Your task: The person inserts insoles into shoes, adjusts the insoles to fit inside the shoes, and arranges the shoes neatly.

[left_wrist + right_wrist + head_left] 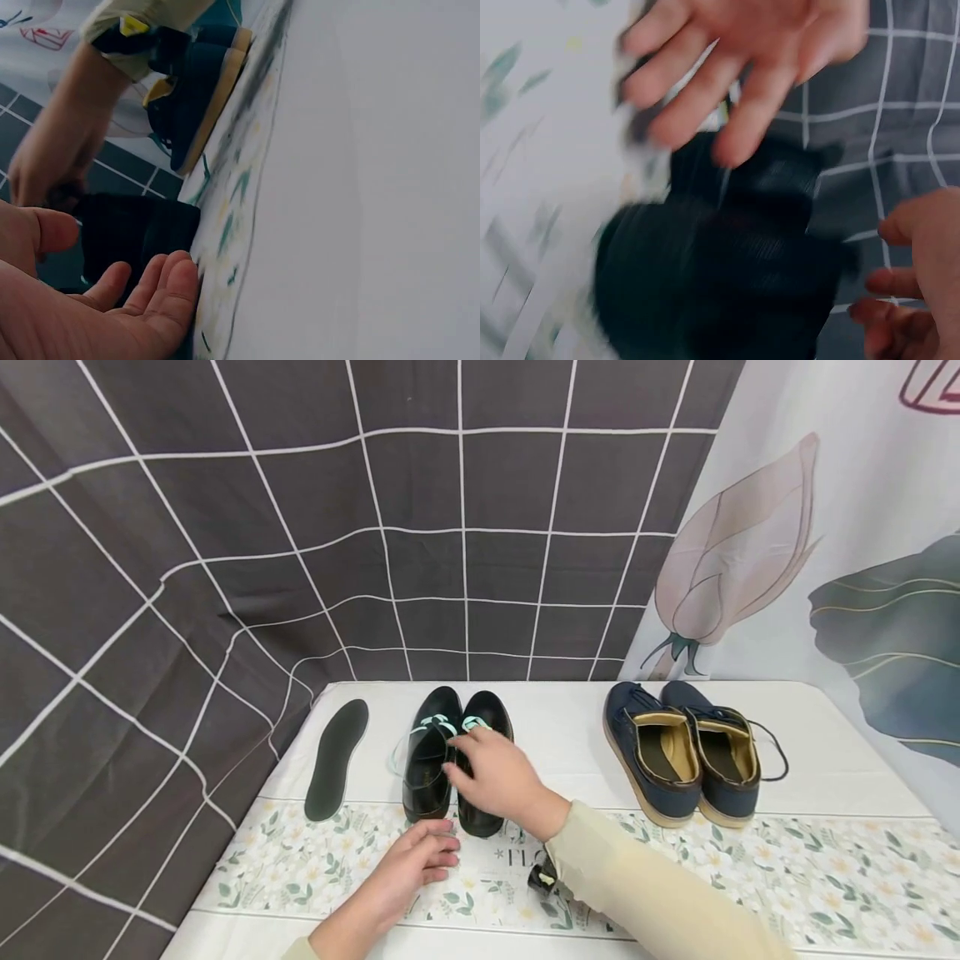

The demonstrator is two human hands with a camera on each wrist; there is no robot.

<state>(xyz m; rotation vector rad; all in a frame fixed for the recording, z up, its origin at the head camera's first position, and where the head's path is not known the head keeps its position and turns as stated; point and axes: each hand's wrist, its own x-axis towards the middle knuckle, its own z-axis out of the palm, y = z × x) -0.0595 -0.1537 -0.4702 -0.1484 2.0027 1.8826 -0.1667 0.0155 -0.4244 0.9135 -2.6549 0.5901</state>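
A pair of black shoes with mint-green laces stands side by side, toes toward the wall: the left shoe (429, 785) and the right shoe (491, 706). My right hand (501, 774) is over the right shoe, its thumb and fingers apart and reaching toward the left one. Nothing shows between those fingers in the right wrist view, and whether they touch a lace cannot be told. Behind the heels, my left hand (411, 866) has its fingers loosely extended and holds nothing. Blurred in the right wrist view are the dark heels (705, 285).
A dark insole (336, 760) lies left of the black shoes. Navy shoes (667, 760) with tan linings stand to the right, one lace trailing. White cloth with a floral band (300, 860) covers the table, and a dark grid-patterned curtain (420, 568) hangs behind.
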